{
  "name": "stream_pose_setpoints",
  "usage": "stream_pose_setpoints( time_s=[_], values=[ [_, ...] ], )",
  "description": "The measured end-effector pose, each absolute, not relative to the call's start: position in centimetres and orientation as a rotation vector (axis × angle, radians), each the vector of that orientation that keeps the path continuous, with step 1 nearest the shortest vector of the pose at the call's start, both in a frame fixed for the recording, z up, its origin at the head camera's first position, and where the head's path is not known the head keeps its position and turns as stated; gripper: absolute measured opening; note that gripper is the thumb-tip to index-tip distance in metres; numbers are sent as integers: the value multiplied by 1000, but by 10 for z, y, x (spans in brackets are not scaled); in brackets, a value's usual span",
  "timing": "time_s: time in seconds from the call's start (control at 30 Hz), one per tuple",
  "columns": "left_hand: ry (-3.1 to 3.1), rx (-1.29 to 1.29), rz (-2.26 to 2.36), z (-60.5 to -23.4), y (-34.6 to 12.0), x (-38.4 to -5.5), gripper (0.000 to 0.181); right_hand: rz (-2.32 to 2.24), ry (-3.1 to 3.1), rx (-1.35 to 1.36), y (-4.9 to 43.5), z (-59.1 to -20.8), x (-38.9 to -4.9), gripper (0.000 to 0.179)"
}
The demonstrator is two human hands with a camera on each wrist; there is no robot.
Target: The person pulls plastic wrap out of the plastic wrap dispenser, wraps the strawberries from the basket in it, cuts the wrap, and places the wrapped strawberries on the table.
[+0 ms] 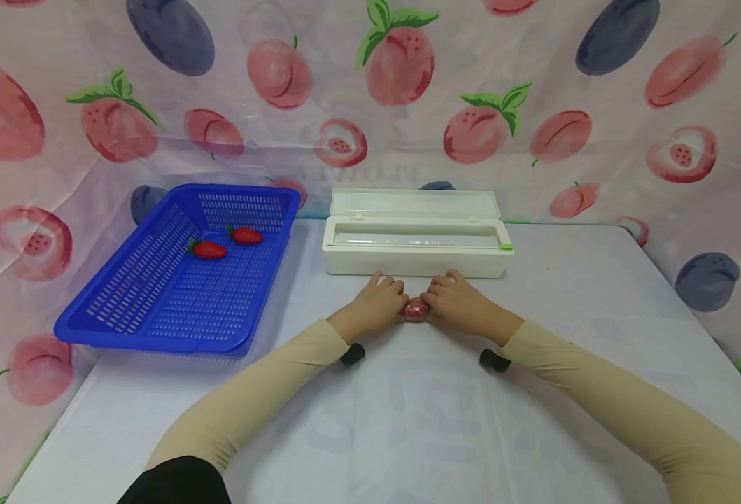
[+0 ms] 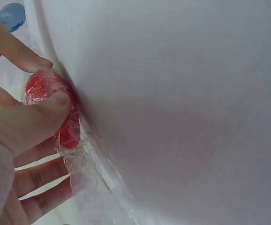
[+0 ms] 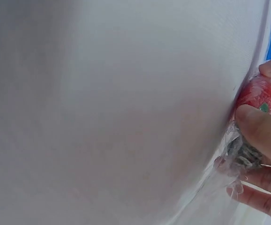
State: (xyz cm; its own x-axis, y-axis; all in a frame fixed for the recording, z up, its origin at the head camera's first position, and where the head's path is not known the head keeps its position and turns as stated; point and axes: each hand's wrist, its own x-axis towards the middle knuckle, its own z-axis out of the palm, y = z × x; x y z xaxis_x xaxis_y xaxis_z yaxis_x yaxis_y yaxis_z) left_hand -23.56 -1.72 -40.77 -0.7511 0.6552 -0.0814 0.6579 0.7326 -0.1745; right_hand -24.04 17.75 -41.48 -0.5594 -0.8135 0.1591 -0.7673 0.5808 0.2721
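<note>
A red strawberry (image 1: pixel 415 309) wrapped in clear cling film lies on the white table between both hands. My left hand (image 1: pixel 375 306) pinches one end of it, thumb on the near side. At the other end, my right hand (image 1: pixel 461 306) holds it between thumb and fingers. Loose film (image 2: pixel 91 187) trails beside the left fingers in the left wrist view. In the right wrist view, the strawberry (image 3: pixel 257 96) shows green leaves through bunched film (image 3: pixel 243 154) near the right fingers. Just behind the hands stands a white film dispenser (image 1: pixel 417 262), its lid raised.
To the left stands a blue perforated basket (image 1: pixel 253 344) holding two strawberries (image 1: pixel 245 236) at its far end. A fruit-patterned cloth (image 1: pixel 420 140) hangs behind the table. Black straps or mounts (image 1: pixel 495 360) sit below the wrists.
</note>
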Motion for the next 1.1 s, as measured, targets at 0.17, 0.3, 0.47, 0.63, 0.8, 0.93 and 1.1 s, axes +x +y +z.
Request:
stream_pose_setpoints(
  time_s=[0.17,0.3,0.47,0.63,0.8,0.93,1.1],
  values=[
    [2948,1124,-307,-405,-17,-233,44,-247,-2558,1287,178,-416,-241,33],
    [3005,1190,-314,-405,-18,-233,44,-242,-2548,1281,178,-416,-241,33],
    [3008,1207,-343,-407,-19,-234,38,-227,-2480,1292,177,-415,-240,39],
    [2995,1183,-306,-409,-21,-233,30,-181,-2442,1320,174,-413,-238,42],
    [2995,1179,-277,-410,-22,-231,26,-166,-2432,1330,172,-413,-238,37],
    [3017,1197,-274,-411,-21,-231,29,-165,-2421,1334,171,-415,-239,33],
    [3044,1230,-290,-409,-22,-230,27,-120,-2452,1331,171,-416,-238,33]
  ],
)
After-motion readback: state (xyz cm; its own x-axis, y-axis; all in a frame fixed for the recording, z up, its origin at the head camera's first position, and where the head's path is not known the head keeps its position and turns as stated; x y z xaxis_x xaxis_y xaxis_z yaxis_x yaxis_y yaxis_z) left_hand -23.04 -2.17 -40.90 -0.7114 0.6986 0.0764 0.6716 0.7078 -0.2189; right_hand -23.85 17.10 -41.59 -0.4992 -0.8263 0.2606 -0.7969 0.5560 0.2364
